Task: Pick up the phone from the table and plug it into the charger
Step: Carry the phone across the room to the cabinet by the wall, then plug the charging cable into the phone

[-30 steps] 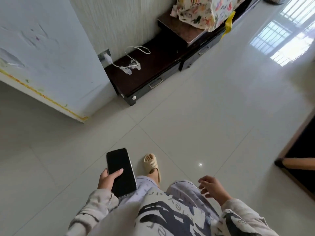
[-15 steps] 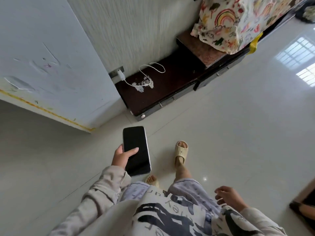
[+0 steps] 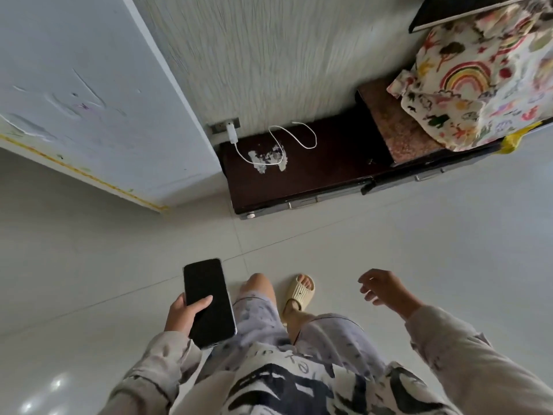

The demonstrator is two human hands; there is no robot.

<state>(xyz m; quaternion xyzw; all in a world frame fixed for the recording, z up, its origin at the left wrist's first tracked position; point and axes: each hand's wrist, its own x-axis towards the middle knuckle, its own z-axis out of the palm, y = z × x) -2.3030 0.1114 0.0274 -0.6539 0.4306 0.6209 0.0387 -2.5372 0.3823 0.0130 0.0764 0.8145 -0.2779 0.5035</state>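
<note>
My left hand [image 3: 183, 316] grips a black phone [image 3: 208, 301], screen up and dark, with the thumb across the glass. My right hand [image 3: 386, 290] hangs free to the right, fingers loosely apart and holding nothing. Ahead, a white charger plug [image 3: 231, 133] sits in a wall socket low on the wall. Its white cable [image 3: 294, 137] loops across the top of a low dark wooden cabinet [image 3: 323, 172], with the free end lying loose near the wall.
A pale blue wall corner [image 3: 119, 115] juts out left of the cabinet. A colourful patterned cloth [image 3: 478, 94] covers something on the cabinet's right part. The floor is glossy white tile [image 3: 419, 250]. My knee and a beige slipper [image 3: 299, 293] show below.
I have walked closer to the cabinet: the charger and cable now look larger and nearer. The phone stays in my left hand, and my right hand has lifted forward.
</note>
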